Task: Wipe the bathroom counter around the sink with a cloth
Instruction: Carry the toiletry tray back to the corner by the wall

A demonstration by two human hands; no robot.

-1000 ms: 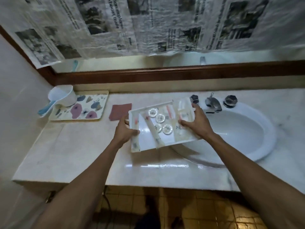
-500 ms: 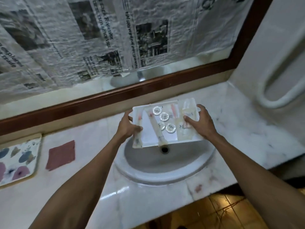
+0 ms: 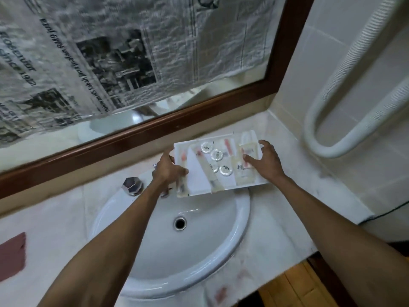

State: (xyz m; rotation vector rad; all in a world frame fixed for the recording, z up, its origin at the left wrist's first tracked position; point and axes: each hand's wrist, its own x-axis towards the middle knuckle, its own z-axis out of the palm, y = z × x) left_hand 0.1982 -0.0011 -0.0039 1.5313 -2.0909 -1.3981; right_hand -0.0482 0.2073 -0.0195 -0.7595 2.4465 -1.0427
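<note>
A white tray (image 3: 199,185) of wrapped toiletries and round packets is held above the back right of the sink (image 3: 241,209). My left hand (image 3: 167,169) grips its left edge. My right hand (image 3: 265,161) grips its right edge, thumb on the wrapped items. The tray hangs over the sink rim and the marble counter (image 3: 285,222). A dark red cloth (image 3: 12,254) lies flat on the counter at the far left edge of view, well away from both hands.
A dark tap knob (image 3: 132,185) stands behind the sink on the left; the spout is hidden by my left hand. A wood-framed mirror (image 3: 285,45) covered in newspaper runs along the back. A white hose (image 3: 321,138) loops on the right wall. Reddish stains (image 3: 221,294) mark the counter's front.
Both hands have carried the tray rightward, from left of the sink across it to its back right side. The view has swung right, leaving the cloth at the left edge.
</note>
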